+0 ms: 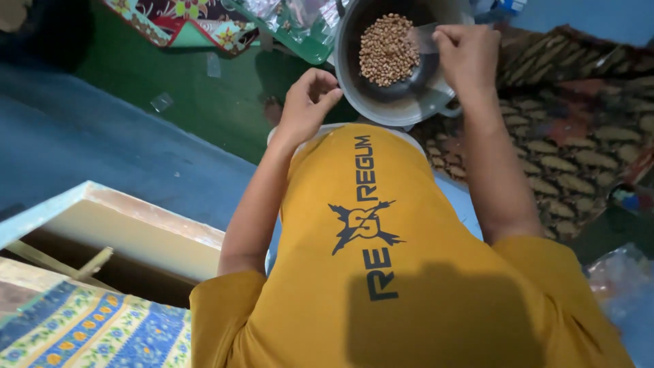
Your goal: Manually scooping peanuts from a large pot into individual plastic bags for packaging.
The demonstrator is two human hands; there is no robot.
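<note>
While just past the yellow shirt [422, 225], left hand [308, 105] loosely curled, fingers narrow and holding nothing, just beside the grey bowl [381, 112]. Farther on, right hand [469, 54] pinching a small clear bag [424, 37] over brown nuts [387, 49] heaped inside. Could scatter nuts onto the green mat [204, 95] if the pinch slips or the unsteadied bowl tips.

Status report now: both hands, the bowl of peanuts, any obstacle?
Left hand open, at bowl rim. Right hand pinching a small clear bag over the peanuts. Nothing blocks the bowl.
</note>
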